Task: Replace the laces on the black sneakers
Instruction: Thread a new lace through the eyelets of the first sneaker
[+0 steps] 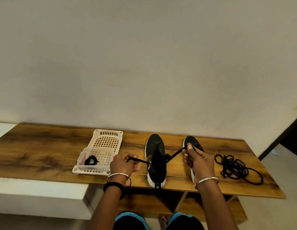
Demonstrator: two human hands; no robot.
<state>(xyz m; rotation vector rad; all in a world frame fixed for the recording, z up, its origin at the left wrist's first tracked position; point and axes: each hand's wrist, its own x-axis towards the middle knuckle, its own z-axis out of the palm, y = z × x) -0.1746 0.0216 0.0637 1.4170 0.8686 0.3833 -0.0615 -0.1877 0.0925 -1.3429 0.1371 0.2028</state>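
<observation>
the setting is a domestic interior, most likely a room or entry area of a home. a low wood-grain shelf unit [45, 146] with open compartments [161, 202] beneath its top stands against a plain off-white painted wall [144, 63], with a white ledge [36, 190] adjoining it at the left and a pale floor [285, 180] at the right. household items on the top, namely a white plastic basket [109, 132] and a pair of black sneakers [155, 146], plus bare toes [164, 219] on the floor below, are consistent with a residence.
</observation>
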